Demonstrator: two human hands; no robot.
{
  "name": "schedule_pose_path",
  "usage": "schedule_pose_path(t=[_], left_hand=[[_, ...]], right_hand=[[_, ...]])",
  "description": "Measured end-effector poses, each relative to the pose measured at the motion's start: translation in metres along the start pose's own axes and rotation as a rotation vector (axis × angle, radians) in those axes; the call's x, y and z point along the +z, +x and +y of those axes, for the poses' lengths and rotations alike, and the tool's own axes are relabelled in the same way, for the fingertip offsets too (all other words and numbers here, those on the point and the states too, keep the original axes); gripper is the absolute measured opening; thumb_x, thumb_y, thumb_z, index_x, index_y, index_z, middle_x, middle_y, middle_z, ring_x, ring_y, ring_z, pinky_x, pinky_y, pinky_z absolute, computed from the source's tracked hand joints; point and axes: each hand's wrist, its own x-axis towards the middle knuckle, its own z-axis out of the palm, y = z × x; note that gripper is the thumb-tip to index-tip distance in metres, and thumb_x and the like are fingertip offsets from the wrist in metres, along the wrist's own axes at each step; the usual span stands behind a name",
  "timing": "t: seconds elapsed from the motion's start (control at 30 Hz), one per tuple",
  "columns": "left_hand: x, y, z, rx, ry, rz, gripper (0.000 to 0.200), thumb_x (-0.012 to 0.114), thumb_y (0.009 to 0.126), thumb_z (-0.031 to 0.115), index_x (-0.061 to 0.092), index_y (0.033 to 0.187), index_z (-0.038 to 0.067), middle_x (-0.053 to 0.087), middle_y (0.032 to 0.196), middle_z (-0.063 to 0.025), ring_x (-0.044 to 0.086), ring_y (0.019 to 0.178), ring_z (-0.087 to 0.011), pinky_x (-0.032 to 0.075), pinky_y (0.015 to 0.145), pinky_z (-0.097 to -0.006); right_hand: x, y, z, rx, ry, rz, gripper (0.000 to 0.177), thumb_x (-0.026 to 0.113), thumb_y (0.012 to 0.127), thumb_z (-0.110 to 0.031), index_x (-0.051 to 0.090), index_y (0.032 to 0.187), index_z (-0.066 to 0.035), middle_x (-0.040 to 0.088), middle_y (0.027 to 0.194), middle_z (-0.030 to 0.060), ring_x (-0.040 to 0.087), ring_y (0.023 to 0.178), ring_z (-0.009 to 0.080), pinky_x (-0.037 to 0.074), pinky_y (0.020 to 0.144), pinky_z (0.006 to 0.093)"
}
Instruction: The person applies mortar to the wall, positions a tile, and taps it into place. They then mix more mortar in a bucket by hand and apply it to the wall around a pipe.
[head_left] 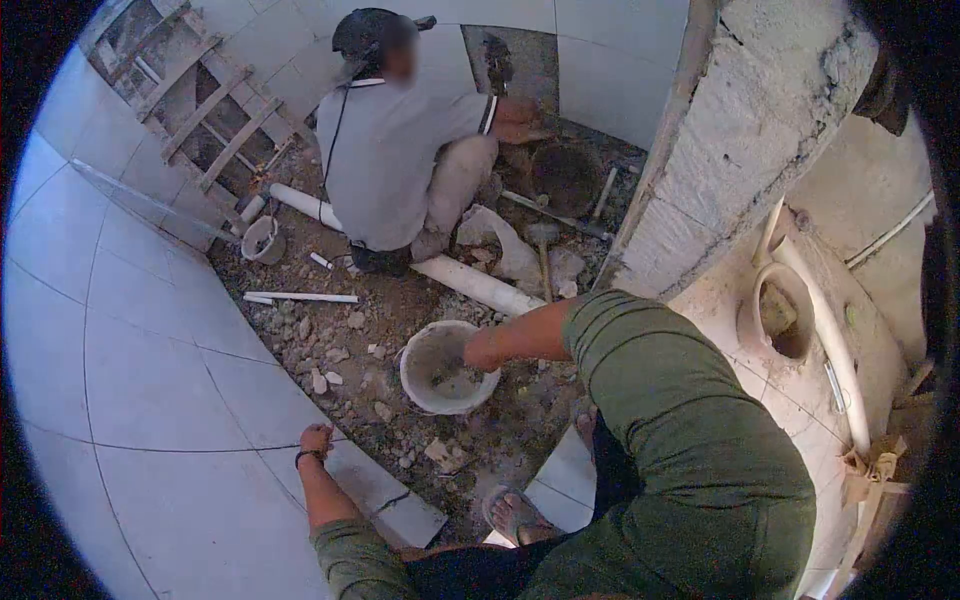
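1. Reaching in from the 4 o'clock side of the view, the right hand [484, 350] sits on the rim of the white bucket [438, 405], at the bucket's 3 o'clock edge.
2. Grip, right: the fingers fold toward the inside of the rim and are partly hidden. Cannot tell whether they clamp the rim or merely lie on it.
3. Bucket relative to grip: its body lies at 9 o'clock from the hand and touches it. It stands upright on the rubble [350, 340] near frame centre, with grey residue inside.
4. Left hand [317, 438]: at 7 o'clock from the bucket and apart from it, set on the broken edge of the tiled floor [150, 400], a dark band at the wrist. The fingers are curled under; cannot tell whether anything is held.
5. Surroundings, from the bucket:
   - White pipe [478, 286] lies diagonally on the rubble at 12 o'clock.
   - Co-worker [390, 160] crouches beyond it, back to the camera.
   - Small bucket [262, 240] is at 10 o'clock.
   - Wooden ladder [200, 110] is at 11 o'clock.
   - Rough concrete pier [740, 130] is at 2 o'clock.
   - Sandalled foot [515, 515] is at 5 o'clock.
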Motion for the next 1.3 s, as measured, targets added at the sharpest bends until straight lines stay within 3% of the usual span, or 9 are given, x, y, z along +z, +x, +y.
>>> schedule_pose_path(t=[0.4, 0.47, 0.6, 0.7, 0.77, 0.83, 0.9, 1.03, 1.3], left_hand=[[-0.001, 0.007, -0.008, 0.049, 0.015, 0.028, 0.030, 0.054, 0.079, 0.036, 0.055, 0.097, 0.011, 0.059, 0.078, -0.0052, 0.057, 0.057, -0.0196, 0.041, 0.044, -0.0359], [-0.006, 0.070, -0.063, 0.356, 0.192, -0.016, 0.029, 0.055, 0.078, 0.036, 0.055, 0.094, 0.012, 0.058, 0.076, -0.0043, 0.056, 0.056, -0.0187, 0.041, 0.045, -0.0355], [-0.003, 0.021, -0.016, 0.062, 0.017, 0.011, 0.026, 0.058, 0.077, 0.035, 0.053, 0.088, 0.012, 0.056, 0.072, -0.0023, 0.054, 0.056, -0.0170, 0.039, 0.045, -0.0345], [-0.002, 0.021, -0.017, 0.055, -0.057, 0.014, 0.026, 0.058, 0.077, 0.036, 0.052, 0.085, 0.012, 0.056, 0.072, -0.0018, 0.054, 0.056, -0.0170, 0.039, 0.045, -0.0346], [-0.005, 0.079, -0.071, 0.373, 0.116, 0.007, 0.027, 0.058, 0.077, 0.037, 0.052, 0.086, 0.012, 0.056, 0.072, -0.0020, 0.054, 0.057, -0.0168, 0.039, 0.045, -0.0345], [-0.007, 0.085, -0.076, 0.358, 0.071, -0.014, 0.030, 0.058, 0.076, 0.039, 0.052, 0.088, 0.012, 0.056, 0.073, -0.0024, 0.055, 0.058, -0.0167, 0.039, 0.045, -0.0341], [-0.006, 0.032, -0.028, 0.011, -0.190, -0.045, 0.034, 0.058, 0.075, 0.040, 0.051, 0.092, 0.011, 0.057, 0.074, -0.0031, 0.057, 0.059, -0.0166, 0.040, 0.044, -0.0333], [-0.006, -0.010, 0.007, -0.025, 0.000, 0.033, 0.037, 0.058, 0.076, 0.041, 0.052, 0.095, 0.010, 0.058, 0.076, -0.0037, 0.058, 0.062, -0.0166, 0.040, 0.043, -0.0322], [-0.008, -0.024, 0.016, -0.004, 0.040, 0.033, 0.030, 0.056, 0.078, 0.034, 0.055, 0.091, 0.008, 0.058, 0.075, -0.0046, 0.058, 0.059, -0.0180, 0.045, 0.049, -0.0342]], right_hand=[[-0.014, -0.007, -0.004, 0.063, 0.071, -0.048, 0.021, 0.057, 0.066, -0.011, 0.063, 0.084, -0.004, 0.061, 0.082, 0.0141, 0.059, 0.077, 0.0304, 0.048, 0.060, 0.0445], [-0.007, 0.002, -0.002, 0.053, 0.033, -0.052, 0.021, 0.057, 0.066, -0.010, 0.063, 0.085, -0.004, 0.061, 0.083, 0.0134, 0.059, 0.078, 0.0302, 0.048, 0.059, 0.0447], [0.007, 0.015, 0.004, -0.005, -0.026, -0.013, 0.020, 0.057, 0.067, -0.010, 0.063, 0.085, -0.004, 0.061, 0.085, 0.0122, 0.059, 0.080, 0.0296, 0.048, 0.059, 0.0452], [-0.014, -0.001, -0.006, 0.073, 0.031, -0.069, 0.020, 0.057, 0.066, -0.011, 0.063, 0.084, -0.003, 0.061, 0.085, 0.0126, 0.059, 0.080, 0.0295, 0.048, 0.061, 0.0447], [-0.014, -0.001, -0.005, 0.056, 0.024, -0.077, 0.021, 0.058, 0.066, -0.012, 0.062, 0.084, -0.003, 0.061, 0.085, 0.0132, 0.059, 0.079, 0.0296, 0.048, 0.063, 0.0439], [0.001, 0.011, 0.004, -0.106, -0.074, -0.019, 0.022, 0.058, 0.065, -0.012, 0.062, 0.085, -0.003, 0.061, 0.085, 0.0138, 0.059, 0.080, 0.0295, 0.048, 0.065, 0.0427], [0.003, 0.013, 0.005, -0.111, -0.087, -0.002, 0.023, 0.059, 0.064, -0.013, 0.062, 0.085, -0.003, 0.060, 0.085, 0.0145, 0.059, 0.080, 0.0297, 0.049, 0.065, 0.0422], [-0.001, 0.011, 0.002, 0.052, 0.083, -0.056, 0.024, 0.061, 0.063, -0.013, 0.062, 0.085, -0.003, 0.060, 0.084, 0.0147, 0.059, 0.080, 0.0299, 0.049, 0.066, 0.0423], [-0.001, 0.004, 0.003, -0.037, 0.032, 0.027, 0.021, 0.057, 0.066, -0.010, 0.062, 0.085, -0.004, 0.060, 0.083, 0.0135, 0.059, 0.079, 0.0300, 0.049, 0.063, 0.0430]])
